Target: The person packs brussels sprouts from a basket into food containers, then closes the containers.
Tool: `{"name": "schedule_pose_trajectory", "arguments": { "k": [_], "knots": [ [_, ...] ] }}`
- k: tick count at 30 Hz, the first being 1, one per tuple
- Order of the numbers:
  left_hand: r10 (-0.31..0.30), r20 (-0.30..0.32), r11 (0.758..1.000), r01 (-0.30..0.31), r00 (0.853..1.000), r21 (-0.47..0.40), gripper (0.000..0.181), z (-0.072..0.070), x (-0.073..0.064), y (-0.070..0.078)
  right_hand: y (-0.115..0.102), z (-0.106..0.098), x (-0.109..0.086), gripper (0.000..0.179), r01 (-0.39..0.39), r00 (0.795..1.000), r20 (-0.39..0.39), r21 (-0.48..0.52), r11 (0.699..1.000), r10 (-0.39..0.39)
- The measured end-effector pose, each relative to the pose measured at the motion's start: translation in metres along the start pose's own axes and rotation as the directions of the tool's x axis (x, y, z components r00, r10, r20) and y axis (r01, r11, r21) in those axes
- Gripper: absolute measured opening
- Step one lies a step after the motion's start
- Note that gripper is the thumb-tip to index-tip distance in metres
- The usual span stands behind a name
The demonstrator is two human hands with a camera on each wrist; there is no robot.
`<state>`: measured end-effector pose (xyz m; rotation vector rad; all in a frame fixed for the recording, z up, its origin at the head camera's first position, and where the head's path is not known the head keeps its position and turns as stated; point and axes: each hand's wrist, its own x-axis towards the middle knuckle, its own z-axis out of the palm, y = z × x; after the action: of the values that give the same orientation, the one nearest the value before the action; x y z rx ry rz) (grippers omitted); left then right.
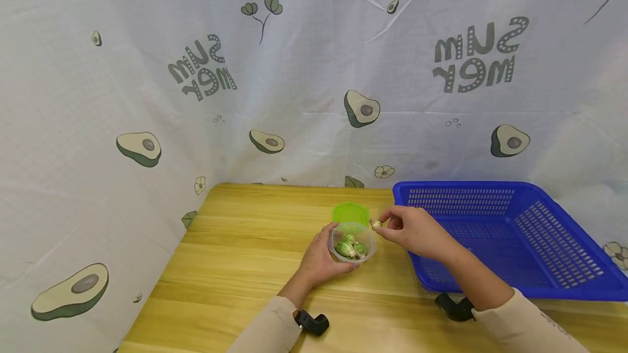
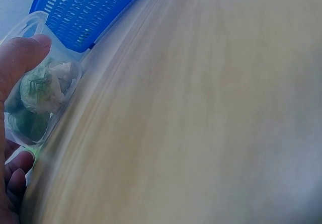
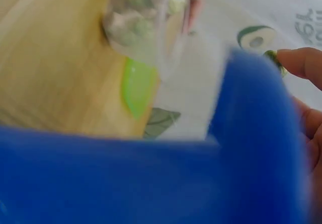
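My left hand [image 1: 321,261] grips a clear plastic container [image 1: 332,241] by its side, thumb along the near wall and fingers round the far left. Inside lie several Brussels sprouts [image 1: 349,248], green with pale stem ends; they also show through the wall in the left wrist view. Just right of the rim, my right hand [image 1: 417,231] pinches one small Brussels sprout [image 1: 375,224] between thumb and fingertips. In the right wrist view that hand [image 3: 308,90] is partly hidden behind a blurred blue basket edge [image 3: 261,128]. A bright green lid [image 1: 350,212] lies behind the container.
A large blue perforated basket [image 1: 532,285] stands on the right of the wooden table [image 1: 235,244], with my right forearm reaching over its near left corner. A white curtain printed with avocados [image 1: 314,70] hangs behind the table and along its left side.
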<state>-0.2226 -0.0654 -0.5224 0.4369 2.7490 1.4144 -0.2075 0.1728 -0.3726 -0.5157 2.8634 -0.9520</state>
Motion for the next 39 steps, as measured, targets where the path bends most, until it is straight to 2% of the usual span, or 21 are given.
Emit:
{"name": "schedule_pose_trajectory", "arguments": {
  "k": [6, 10, 14, 20, 25, 33, 39],
  "knots": [
    [0.001, 0.003, 1.0, -0.001, 1.0, 0.005, 0.105, -0.001, 0.0, 0.0, 0.0, 0.019, 0.005, 0.018, 0.03, 0.998, 0.05, 0.013, 0.999, -0.031],
    [-0.006, 0.007, 1.0, 0.006, 1.0, 0.012, 0.105, -0.002, 0.0, 0.001, 0.0, 0.031, 0.009, 0.016, 0.03, 0.997, 0.065, -0.015, 0.999, -0.029],
    [-0.009, 0.005, 1.0, 0.009, 1.0, 0.015, 0.104, -0.002, 0.001, 0.002, 0.0, 0.043, 0.011, 0.014, 0.058, 0.996, 0.075, -0.117, 0.991, -0.049],
    [0.009, 0.001, 1.0, -0.009, 1.0, 0.016, 0.104, -0.002, 0.0, 0.002, -0.002, 0.053, 0.01, 0.016, 0.091, 0.994, 0.09, -0.283, 0.955, -0.069],
    [0.021, -0.01, 1.0, -0.02, 1.0, 0.018, 0.103, -0.002, 0.0, 0.0, -0.003, 0.057, 0.01, 0.017, 0.094, 0.993, 0.097, -0.349, 0.932, -0.064],
    [0.022, -0.006, 1.0, -0.022, 1.0, 0.009, 0.104, -0.002, 0.0, 0.0, -0.001, 0.057, 0.01, 0.017, 0.088, 0.994, 0.087, -0.347, 0.934, -0.062],
    [0.019, -0.005, 1.0, -0.019, 1.0, 0.01, 0.104, -0.003, 0.0, 0.0, -0.002, 0.052, 0.008, 0.015, 0.076, 0.995, 0.088, -0.243, 0.967, -0.056]
  ]
}}
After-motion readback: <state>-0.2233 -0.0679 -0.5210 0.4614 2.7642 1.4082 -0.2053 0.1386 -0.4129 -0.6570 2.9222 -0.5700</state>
